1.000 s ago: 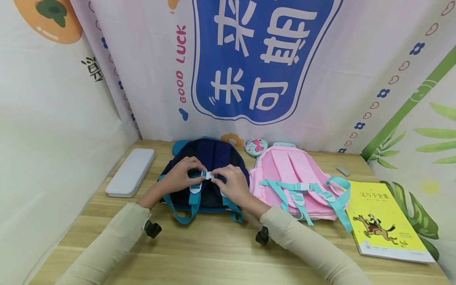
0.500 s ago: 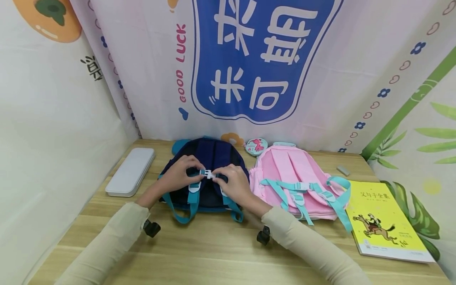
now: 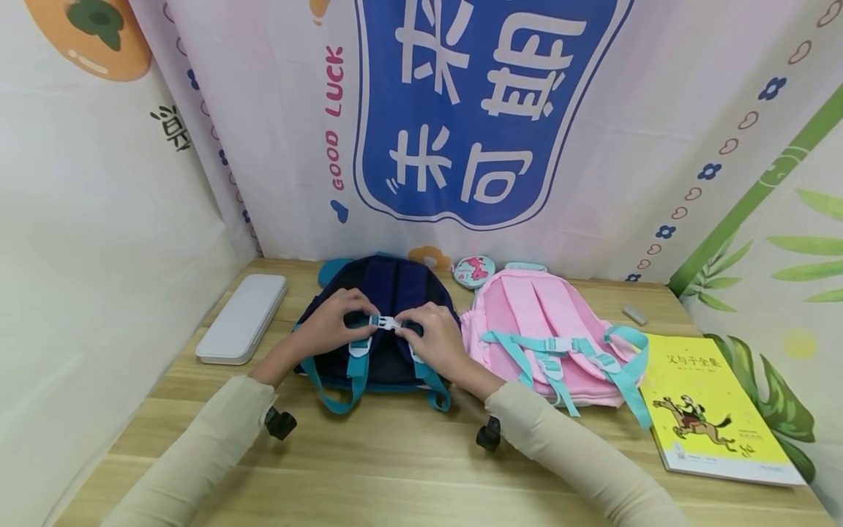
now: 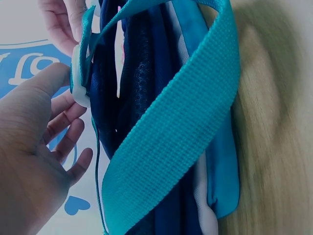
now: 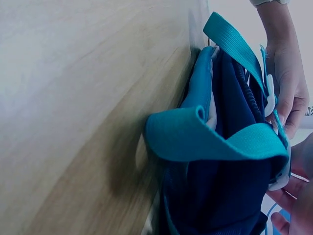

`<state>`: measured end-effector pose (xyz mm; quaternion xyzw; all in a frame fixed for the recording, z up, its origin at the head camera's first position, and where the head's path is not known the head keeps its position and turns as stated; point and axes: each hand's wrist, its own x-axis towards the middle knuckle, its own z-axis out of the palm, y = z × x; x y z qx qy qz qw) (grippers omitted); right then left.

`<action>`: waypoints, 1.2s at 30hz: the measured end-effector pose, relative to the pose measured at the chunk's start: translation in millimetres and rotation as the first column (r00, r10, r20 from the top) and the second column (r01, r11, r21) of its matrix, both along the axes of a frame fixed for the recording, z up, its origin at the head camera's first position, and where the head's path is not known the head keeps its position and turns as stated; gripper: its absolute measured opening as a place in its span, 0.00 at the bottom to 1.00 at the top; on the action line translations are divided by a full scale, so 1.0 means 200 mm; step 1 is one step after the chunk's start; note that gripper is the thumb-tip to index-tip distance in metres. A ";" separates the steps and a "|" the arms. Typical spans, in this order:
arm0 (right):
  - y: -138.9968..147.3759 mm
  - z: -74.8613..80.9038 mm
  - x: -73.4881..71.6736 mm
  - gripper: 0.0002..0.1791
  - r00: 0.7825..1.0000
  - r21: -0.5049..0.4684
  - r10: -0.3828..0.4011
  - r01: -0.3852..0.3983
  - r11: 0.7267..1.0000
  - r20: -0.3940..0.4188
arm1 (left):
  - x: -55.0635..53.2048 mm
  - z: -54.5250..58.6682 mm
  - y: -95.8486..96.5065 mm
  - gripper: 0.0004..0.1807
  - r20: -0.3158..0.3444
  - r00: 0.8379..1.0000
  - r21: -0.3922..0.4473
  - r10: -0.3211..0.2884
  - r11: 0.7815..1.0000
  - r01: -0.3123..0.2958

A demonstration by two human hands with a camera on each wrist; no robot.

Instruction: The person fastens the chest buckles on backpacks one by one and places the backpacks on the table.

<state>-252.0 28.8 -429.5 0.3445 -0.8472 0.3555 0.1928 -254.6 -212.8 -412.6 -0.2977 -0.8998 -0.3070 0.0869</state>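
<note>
A navy backpack with teal straps lies on the table, its shoulder straps upward. A white side-release buckle on its chest strap sits between my hands. My left hand pinches the buckle's left end between thumb and fingertips, while my right hand pinches the right end. Prongs show at the middle of the buckle; how deep they sit I cannot tell. In the left wrist view, a loose teal strap crosses the pack's side beside a white strap adjuster. The buckle itself is mostly hidden in both wrist views.
A pink backpack with turquoise straps lies just right of the navy one. Behind them is a round turquoise case. A white pencil case lies left; a yellow book and a grey eraser lie right.
One second ago the buckle looked closed up; half a second ago its prongs came into sight between the halves. My right hand has since shifted slightly right. Both hands keep their pinch.
</note>
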 end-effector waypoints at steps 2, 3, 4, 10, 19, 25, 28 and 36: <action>0.00 0.00 0.00 0.09 1.000 0.000 0.006 -0.006 1.000 0.005 | 0.00 0.00 0.00 0.09 -0.004 1.000 0.000 -0.008 1.000 0.008; 0.00 0.00 0.00 0.08 1.000 0.000 0.008 -0.008 1.000 0.005 | 0.00 0.00 0.00 0.09 -0.005 1.000 0.000 -0.012 1.000 0.012; 0.00 0.00 0.00 0.08 1.000 -0.001 0.011 -0.011 1.000 0.005 | 0.00 0.00 0.00 0.09 -0.006 1.000 0.000 -0.015 1.000 0.015; -0.01 0.00 -0.01 0.08 1.000 -0.010 0.027 -0.027 1.000 0.014 | 0.01 0.00 0.01 0.11 0.000 1.000 -0.010 -0.023 1.000 0.023; -0.01 0.02 -0.01 0.07 0.999 -0.019 0.030 -0.029 0.999 0.040 | 0.02 0.01 0.01 0.13 0.020 1.000 -0.011 -0.014 1.000 0.014; -0.02 0.04 -0.02 0.07 0.997 -0.006 0.029 -0.028 1.000 0.071 | 0.02 0.02 0.02 0.14 0.022 1.000 -0.007 -0.004 1.000 0.004; -0.03 0.05 -0.02 0.07 0.996 -0.007 0.036 -0.036 0.999 0.083 | 0.02 0.02 0.03 0.14 0.033 0.999 -0.011 -0.007 1.000 0.007; -0.04 0.03 -0.03 0.10 0.997 0.039 0.046 -0.048 0.998 0.066 | 0.01 0.03 0.02 0.12 -0.027 1.000 -0.041 -0.003 0.999 0.002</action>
